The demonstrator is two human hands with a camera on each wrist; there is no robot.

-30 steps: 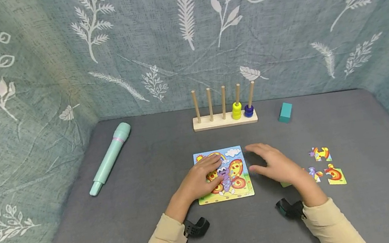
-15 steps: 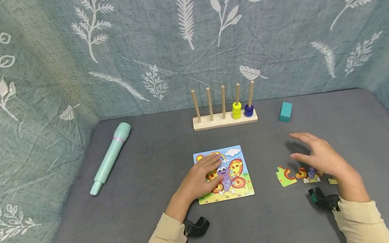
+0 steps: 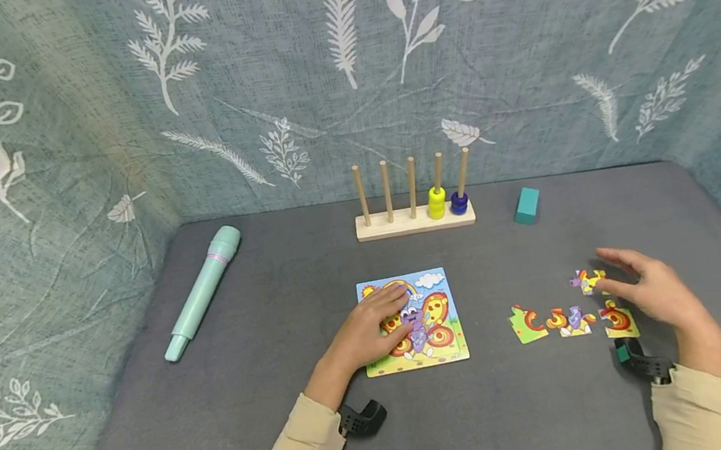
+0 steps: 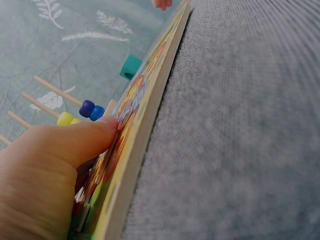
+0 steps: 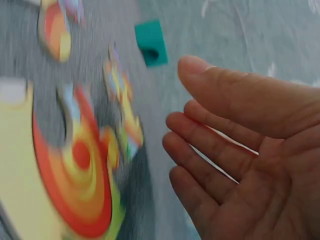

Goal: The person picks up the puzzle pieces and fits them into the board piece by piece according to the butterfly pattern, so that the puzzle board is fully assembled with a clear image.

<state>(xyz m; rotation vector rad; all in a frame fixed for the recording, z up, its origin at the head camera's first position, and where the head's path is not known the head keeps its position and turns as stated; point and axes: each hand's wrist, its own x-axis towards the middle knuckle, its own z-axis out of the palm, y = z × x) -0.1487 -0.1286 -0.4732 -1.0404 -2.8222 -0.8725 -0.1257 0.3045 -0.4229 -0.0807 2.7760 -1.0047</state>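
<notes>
The left hand (image 3: 368,331) rests on the butterfly puzzle (image 3: 438,309) on the grey table (image 3: 299,280), its fingers extended loosely across the picture. The right hand (image 3: 659,291), thumb and fingers apart, holds nothing beside the loose pieces (image 3: 621,322), right of the puzzle.

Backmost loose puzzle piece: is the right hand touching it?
Apart. The right wrist view shows a clear gap between the right hand and that puzzle piece.
</notes>
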